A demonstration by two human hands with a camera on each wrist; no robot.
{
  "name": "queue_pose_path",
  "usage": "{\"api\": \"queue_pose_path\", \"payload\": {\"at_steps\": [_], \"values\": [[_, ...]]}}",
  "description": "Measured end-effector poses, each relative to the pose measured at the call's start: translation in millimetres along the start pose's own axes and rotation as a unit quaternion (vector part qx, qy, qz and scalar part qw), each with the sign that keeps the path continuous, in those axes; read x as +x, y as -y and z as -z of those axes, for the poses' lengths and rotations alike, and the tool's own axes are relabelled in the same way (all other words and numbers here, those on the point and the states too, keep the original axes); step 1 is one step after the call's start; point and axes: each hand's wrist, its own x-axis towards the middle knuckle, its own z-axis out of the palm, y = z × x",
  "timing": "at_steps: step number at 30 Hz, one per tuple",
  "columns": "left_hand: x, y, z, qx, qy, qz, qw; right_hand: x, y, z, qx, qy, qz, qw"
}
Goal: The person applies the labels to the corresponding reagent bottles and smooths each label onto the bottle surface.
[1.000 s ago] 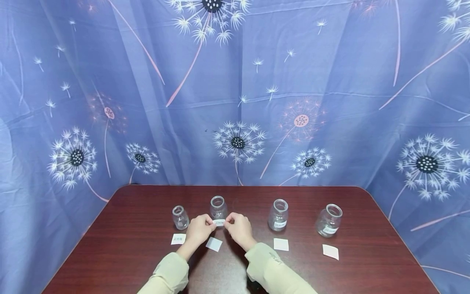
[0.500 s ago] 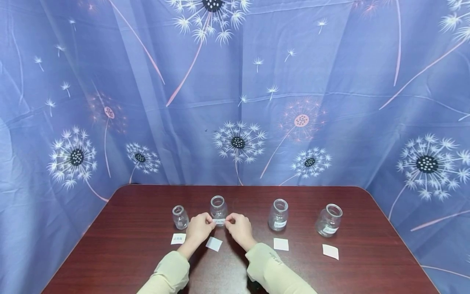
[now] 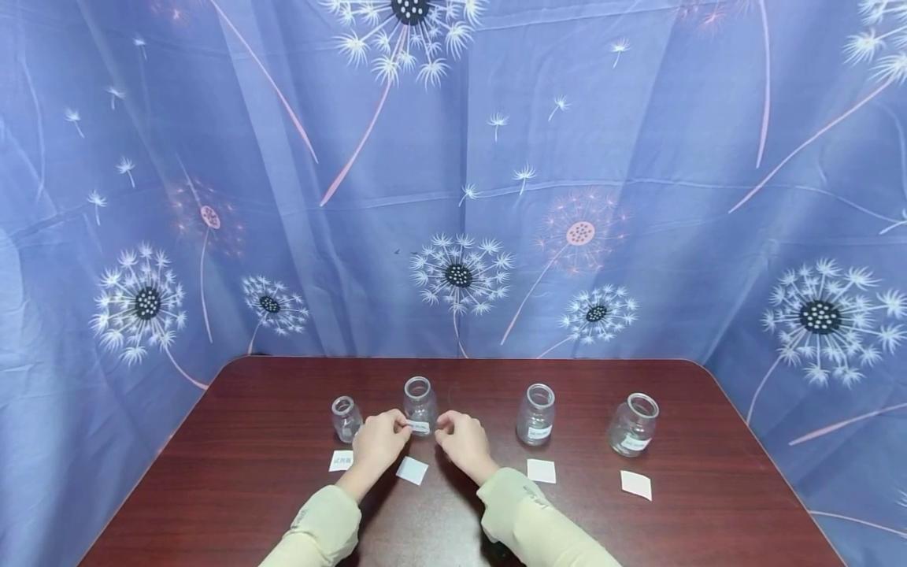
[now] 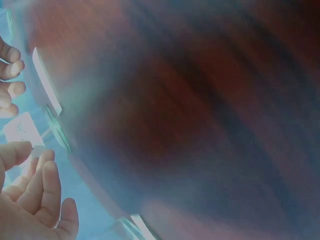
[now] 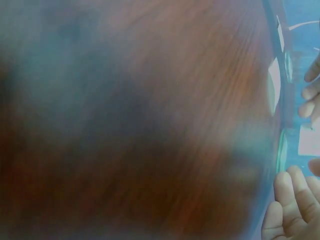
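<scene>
A white label with printed characters (image 3: 418, 427) sits low across the front of a clear glass jar (image 3: 420, 398), slightly tilted. My left hand (image 3: 379, 445) pinches the label's left end between thumb and fingers, as the left wrist view also shows at the label (image 4: 24, 129). Just right of the label, my right hand (image 3: 464, 445) has loosely bent fingers with nothing between them. In the right wrist view the right hand (image 5: 295, 205) stays apart from the label (image 5: 309, 141). A white paper square (image 3: 412, 470) lies on the table in front of this jar.
A smaller jar (image 3: 346, 417) stands at the left, behind a printed label square (image 3: 341, 461). To the right are two labelled jars, one nearer (image 3: 536, 413) and one farther (image 3: 633, 425), with white paper squares (image 3: 542, 471) in front. A patterned blue cloth (image 3: 453, 197) hangs behind the table.
The right hand has let go of the label's right end and moved slightly right. The left hand still pinches the left end, and the label now tilts down to the right.
</scene>
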Motion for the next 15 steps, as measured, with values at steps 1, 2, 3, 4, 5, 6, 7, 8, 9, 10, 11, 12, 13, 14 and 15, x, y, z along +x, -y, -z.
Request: {"api": "queue_pose_path", "payload": {"at_steps": [1,2,3,4,5,6,7,8,9,10,11,12,13,14,15], "values": [[-0.3,1.2,0.5,0.004,0.001,-0.002,1.0000,0.4,0,1,-0.004,0.001,0.000,1.0000],[-0.8,2.4,1.3,0.009,0.003,-0.006,0.9999,1.0,0,2,-0.005,0.002,0.001,1.0000],[-1.2,3.7,2.3,0.012,0.006,-0.011,0.9999,1.8,-1,3,-0.006,0.002,0.002,1.0000],[-1.9,4.8,3.7,0.012,0.011,-0.012,0.9998,2.7,0,4,-0.007,0.003,0.001,1.0000],[-2.3,6.2,4.9,0.014,0.016,-0.013,0.9997,3.6,0,4,-0.007,0.005,0.002,1.0000],[-2.6,7.2,6.6,0.013,0.021,-0.012,0.9996,4.4,0,4,-0.007,0.007,0.003,0.9999],[-2.6,8.2,8.1,0.010,0.022,-0.012,0.9996,5.2,1,4,-0.008,0.010,0.003,0.9999],[-2.0,9.5,9.3,0.004,0.025,-0.012,0.9996,5.9,1,4,-0.008,0.014,0.004,0.9999],[-0.8,10.8,10.5,-0.005,0.025,-0.017,0.9995,6.5,2,4,-0.007,0.019,0.007,0.9998],[0.8,12.0,11.1,-0.019,0.027,-0.020,0.9993,6.9,3,4,-0.006,0.025,0.011,0.9996],[2.8,13.4,11.7,-0.038,0.028,-0.027,0.9985,7.1,3,4,-0.003,0.032,0.018,0.9993],[5.0,14.4,12.2,-0.059,0.031,-0.036,0.9971,7.2,4,3,-0.001,0.038,0.026,0.9989],[7.3,15.3,12.4,-0.081,0.036,-0.050,0.9948,7.3,4,3,0.001,0.045,0.033,0.9985],[9.7,16.2,12.2,-0.101,0.043,-0.064,0.9919,7.3,4,2,0.005,0.051,0.040,0.9979],[11.6,17.0,11.9,-0.122,0.052,-0.077,0.9882,7.2,4,2,0.007,0.057,0.047,0.9972]]}}
